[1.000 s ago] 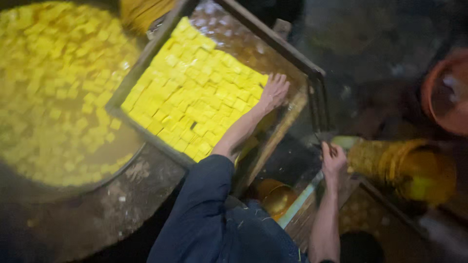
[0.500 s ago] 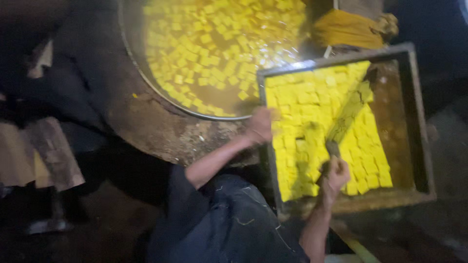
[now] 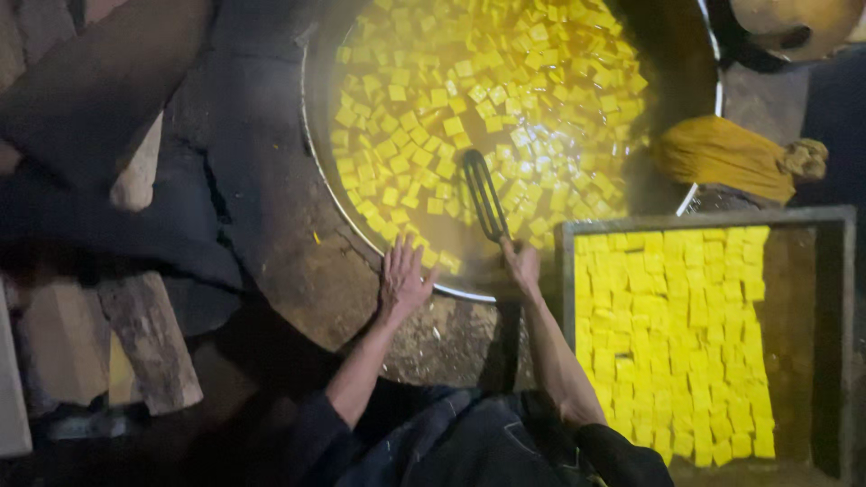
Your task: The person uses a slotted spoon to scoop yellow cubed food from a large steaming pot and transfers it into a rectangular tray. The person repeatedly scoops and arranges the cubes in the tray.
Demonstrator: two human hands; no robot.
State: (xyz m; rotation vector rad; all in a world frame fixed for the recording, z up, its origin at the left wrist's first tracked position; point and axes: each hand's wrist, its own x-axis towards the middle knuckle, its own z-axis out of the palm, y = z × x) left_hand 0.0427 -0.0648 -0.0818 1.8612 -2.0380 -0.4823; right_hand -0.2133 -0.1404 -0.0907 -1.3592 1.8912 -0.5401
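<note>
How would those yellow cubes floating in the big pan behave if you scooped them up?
The yellow cubes probably feel soft and breakable; the right hand uses a slotted spatula, not fingers. Wet with yellow liquid, they are likely slippery. They look light, as many seem to float.

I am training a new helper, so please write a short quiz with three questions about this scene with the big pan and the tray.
1. True or false: the right hand holds a slotted tool over the pan.
2. Where does the left hand rest? A) on the pan's rim B) in the tray
3. What colour are the cubes in the tray?

Key: 1 true; 2 A; 3 yellow.
</note>
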